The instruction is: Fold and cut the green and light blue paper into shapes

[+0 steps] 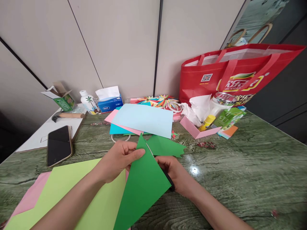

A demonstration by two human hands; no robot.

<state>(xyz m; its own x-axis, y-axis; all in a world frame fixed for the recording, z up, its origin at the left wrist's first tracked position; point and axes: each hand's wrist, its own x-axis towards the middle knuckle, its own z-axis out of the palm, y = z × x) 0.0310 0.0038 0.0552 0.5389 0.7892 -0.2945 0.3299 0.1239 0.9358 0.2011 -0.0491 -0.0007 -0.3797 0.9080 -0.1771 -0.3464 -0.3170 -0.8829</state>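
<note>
My left hand pinches a green sheet of paper near its pointed top, with the thumb lying on the front face. Scissors with black handles are in my right hand, closed around them. A strip of blade shows along the sheet's upper right edge; the rest of the scissors is hidden behind the paper and my fingers. Just beyond my hands lies another green paper piece with a notched right end. Light green paper spreads under my left forearm, over pink paper.
Light blue sheets lie ahead over pink and teal ones. At left are a phone, hammer, bottle and tissue pack. A pink paper tray with a glue stick and a red bag stand right.
</note>
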